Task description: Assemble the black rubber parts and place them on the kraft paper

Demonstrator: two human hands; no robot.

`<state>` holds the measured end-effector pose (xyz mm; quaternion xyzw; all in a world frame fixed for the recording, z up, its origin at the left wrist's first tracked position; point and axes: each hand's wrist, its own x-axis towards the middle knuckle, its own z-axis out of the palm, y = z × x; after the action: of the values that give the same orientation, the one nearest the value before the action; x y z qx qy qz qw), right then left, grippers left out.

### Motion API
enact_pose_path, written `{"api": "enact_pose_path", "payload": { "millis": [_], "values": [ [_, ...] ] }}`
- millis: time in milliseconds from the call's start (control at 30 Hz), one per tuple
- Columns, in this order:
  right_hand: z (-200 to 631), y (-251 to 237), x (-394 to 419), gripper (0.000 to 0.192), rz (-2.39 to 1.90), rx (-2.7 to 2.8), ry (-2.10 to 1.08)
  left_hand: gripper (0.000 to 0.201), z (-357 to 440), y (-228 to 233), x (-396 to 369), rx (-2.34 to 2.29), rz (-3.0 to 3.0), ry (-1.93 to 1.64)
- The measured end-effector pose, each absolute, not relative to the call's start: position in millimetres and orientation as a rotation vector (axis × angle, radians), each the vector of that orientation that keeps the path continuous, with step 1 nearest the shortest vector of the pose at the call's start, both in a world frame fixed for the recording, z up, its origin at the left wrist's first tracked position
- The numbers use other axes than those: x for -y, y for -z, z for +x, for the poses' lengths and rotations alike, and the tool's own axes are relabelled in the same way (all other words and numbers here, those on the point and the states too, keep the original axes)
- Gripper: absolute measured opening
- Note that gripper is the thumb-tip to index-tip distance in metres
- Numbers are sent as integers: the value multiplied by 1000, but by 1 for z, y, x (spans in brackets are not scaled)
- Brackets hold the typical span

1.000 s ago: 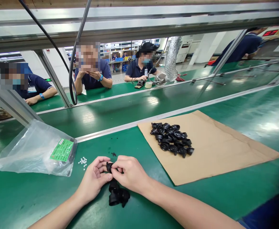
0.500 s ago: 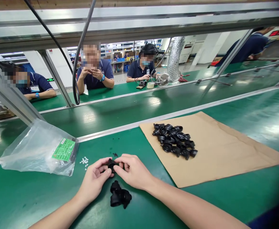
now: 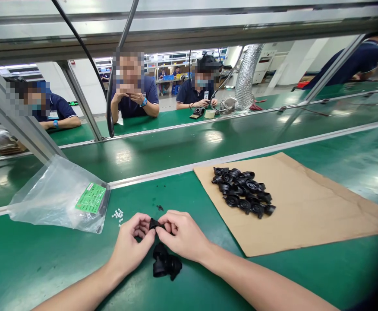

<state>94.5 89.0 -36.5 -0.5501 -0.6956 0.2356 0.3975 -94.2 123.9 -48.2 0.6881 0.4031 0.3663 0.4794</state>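
Observation:
My left hand [image 3: 131,248] and my right hand [image 3: 182,235] meet over the green table [image 3: 46,263], both pinching one small black plastic part [image 3: 155,224] between their fingertips. Just below the hands a few more black parts [image 3: 166,264] lie on the table in a small clump. Several tiny white pieces [image 3: 118,214] and some black specks [image 3: 159,207] lie a little beyond my left hand.
A brown cardboard sheet [image 3: 305,207] at the right carries a pile of black parts [image 3: 242,196]. A clear plastic bag [image 3: 53,196] with a green label lies at the left. Beyond a metal rail [image 3: 163,172] is another green surface, with seated people at the far side.
The view has shifted slightly. My hands stay together on the black part, turning it a little between the fingertips; the clump of parts below them has not moved.

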Motion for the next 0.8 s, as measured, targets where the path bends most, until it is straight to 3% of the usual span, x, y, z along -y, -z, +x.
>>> {"api": "enact_pose_path", "payload": {
  "millis": [300,600,800],
  "values": [
    [91,39,-89,11,-1395,1773,-580,7,-95,45,-124,-989,1637,-856],
    [86,40,-85,18,-1398,1752,-511,11,-97,40,-123,-997,1537,-818],
    [92,38,-85,12,-1436,1829,-447,17,-99,48,-121,-979,1603,-808]
  ]
}}
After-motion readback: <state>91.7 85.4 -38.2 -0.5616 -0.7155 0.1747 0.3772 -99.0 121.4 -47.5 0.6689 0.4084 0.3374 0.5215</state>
